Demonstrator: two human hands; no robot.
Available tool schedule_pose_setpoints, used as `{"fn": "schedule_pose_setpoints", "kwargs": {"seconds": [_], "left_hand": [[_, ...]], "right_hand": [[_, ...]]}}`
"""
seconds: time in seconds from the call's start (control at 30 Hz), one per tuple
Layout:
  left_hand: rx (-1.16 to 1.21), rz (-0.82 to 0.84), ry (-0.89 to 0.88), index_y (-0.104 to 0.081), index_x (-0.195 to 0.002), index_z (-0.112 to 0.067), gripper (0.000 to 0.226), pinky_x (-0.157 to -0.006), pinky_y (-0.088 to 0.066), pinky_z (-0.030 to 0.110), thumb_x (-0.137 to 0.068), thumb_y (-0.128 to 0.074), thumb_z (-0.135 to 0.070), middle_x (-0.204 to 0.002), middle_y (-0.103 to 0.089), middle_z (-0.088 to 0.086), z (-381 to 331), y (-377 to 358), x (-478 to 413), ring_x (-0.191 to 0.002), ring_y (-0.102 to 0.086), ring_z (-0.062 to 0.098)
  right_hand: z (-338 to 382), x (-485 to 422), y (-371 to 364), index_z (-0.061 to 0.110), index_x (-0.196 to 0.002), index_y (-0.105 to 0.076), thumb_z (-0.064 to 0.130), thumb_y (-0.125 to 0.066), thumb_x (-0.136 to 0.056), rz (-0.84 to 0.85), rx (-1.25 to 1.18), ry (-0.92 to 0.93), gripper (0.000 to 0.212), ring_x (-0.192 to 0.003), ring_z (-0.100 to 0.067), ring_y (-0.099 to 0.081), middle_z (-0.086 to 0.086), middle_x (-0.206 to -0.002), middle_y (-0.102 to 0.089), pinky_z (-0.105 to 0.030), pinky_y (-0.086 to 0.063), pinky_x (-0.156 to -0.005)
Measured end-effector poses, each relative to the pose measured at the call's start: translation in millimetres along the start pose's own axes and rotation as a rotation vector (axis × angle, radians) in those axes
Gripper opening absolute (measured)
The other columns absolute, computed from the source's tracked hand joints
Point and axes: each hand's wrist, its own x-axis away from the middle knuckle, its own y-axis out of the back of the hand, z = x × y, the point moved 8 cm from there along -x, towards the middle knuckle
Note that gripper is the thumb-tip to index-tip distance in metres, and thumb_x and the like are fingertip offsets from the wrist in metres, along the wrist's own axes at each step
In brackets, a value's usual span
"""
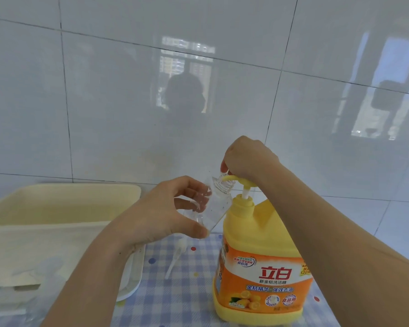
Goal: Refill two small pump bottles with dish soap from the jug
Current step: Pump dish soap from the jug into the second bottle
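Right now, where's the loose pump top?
Head view, low centre: the pump top lies on the checked cloth between the white tray and the jug, just below the left hand.

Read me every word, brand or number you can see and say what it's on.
"立白": big red brand on the jug's label.
"新金桔洗洁精": just under the brand.
"金桔精华 强效去油": blue band below that.
"安心洗": oval badge, upper left of the label.
"食品用": red badge, lower right.
"120": top right corner badge; the rest is blurred.
Other small print: too blurred to read.
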Motion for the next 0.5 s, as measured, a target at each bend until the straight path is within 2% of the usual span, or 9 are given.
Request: {"fn": "schedule_pose_setpoints", "kwargs": {"seconds": [0.13, 0.27, 0.37, 0.5], "left_hand": [[0.001, -0.006, -0.006, -0.062, -0.098, -0.037, 0.055, -0.051, -0.044, 0.009, -0.060, -0.088, -0.006, -0.103, -0.071, -0.012, 1.2, 1.5, -1.3, -0.097, -0.067, 0.001], [0.009, -0.006, -0.015, -0.063, -0.099, -0.037, 0.057, -0.073, -0.054, 0.022, -0.059, -0.089, -0.006, -0.102, -0.071, -0.012, 3.0, 1.3, -4.1, -0.097, -0.067, 0.000], [0.020, 0.010, -0.018, -0.063, -0.100, -0.036, 0.059, -0.086, -0.057, 0.029, -0.060, -0.087, -0.001, -0.103, -0.070, -0.011, 3.5, -0.4, -4.6, -0.100, -0.066, 0.000], [0.050, 0.059, -0.008, -0.065, -0.099, -0.040, 0.064, -0.091, -0.057, 0.041, -0.057, -0.085, 0.004, -0.104, -0.069, -0.010, 8.7, -2.6, -4.6, -0.104, -0.065, 0.003]], "right_hand": [[-2.0, -2.1, -6.3, 0.017, -0.091, -0.072, 0.007, -0.039, -0.078, 0.023, 0.009, -0.008, 0.036, -0.079, -0.019, -0.063, 0.001, -0.093, -0.069, -0.032, -0.053, -0.069], [-5.0, -2.4, -5.3, 0.016, -0.091, -0.071, 0.007, -0.040, -0.076, -0.004, -0.035, -0.025, 0.035, -0.080, -0.021, -0.064, 0.000, -0.090, -0.069, -0.037, -0.056, -0.076], [-6.9, -2.3, -5.1, 0.016, -0.091, -0.071, 0.009, -0.039, -0.076, -0.010, -0.036, -0.025, 0.036, -0.078, -0.020, -0.063, 0.000, -0.090, -0.068, -0.037, -0.056, -0.075], [-5.6, 0.3, -4.3, 0.016, -0.090, -0.071, 0.009, -0.039, -0.076, -0.012, -0.034, -0.026, 0.036, -0.078, -0.021, -0.062, 0.000, -0.090, -0.068, -0.038, -0.056, -0.076]]}}
